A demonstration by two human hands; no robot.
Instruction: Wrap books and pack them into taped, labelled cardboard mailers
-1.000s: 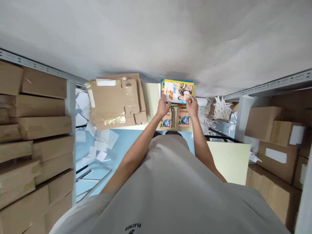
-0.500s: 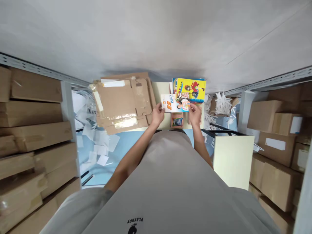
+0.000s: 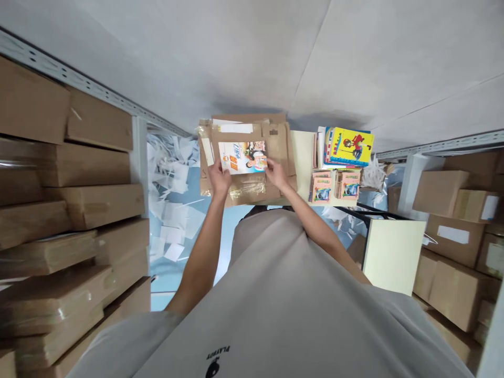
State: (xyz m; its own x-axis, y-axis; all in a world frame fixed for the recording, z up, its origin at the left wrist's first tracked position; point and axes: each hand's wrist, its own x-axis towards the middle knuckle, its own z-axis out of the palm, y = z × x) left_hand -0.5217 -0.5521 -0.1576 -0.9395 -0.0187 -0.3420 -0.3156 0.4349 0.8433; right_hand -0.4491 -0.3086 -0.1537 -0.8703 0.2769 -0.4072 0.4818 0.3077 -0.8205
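A thin book point(image 3: 241, 156) with a white cover, orange lettering and a printed figure is held flat between my two hands. My left hand point(image 3: 220, 178) grips its near left corner, and my right hand point(image 3: 276, 174) pinches its right edge. Beneath the book lie flattened cardboard boxes point(image 3: 281, 152) with shiny tape and white labels. To the right, a yellow book point(image 3: 352, 147) tops a stack of books. Nearer than that stack are two piles of small pink booklets, one on the left point(image 3: 322, 190) and one on the right point(image 3: 350, 186).
The pale table point(image 3: 302, 157) stands against a grey wall. Shelves of cardboard boxes rise at left point(image 3: 98, 163) and right point(image 3: 452, 283). Paper sheets point(image 3: 173, 210) litter the blue floor at left. A pale panel point(image 3: 394, 257) stands at the right.
Both hands have carried the white book left, from beside the yellow book to above the flattened cardboard. The view has shifted, and both pink booklet piles are now uncovered.
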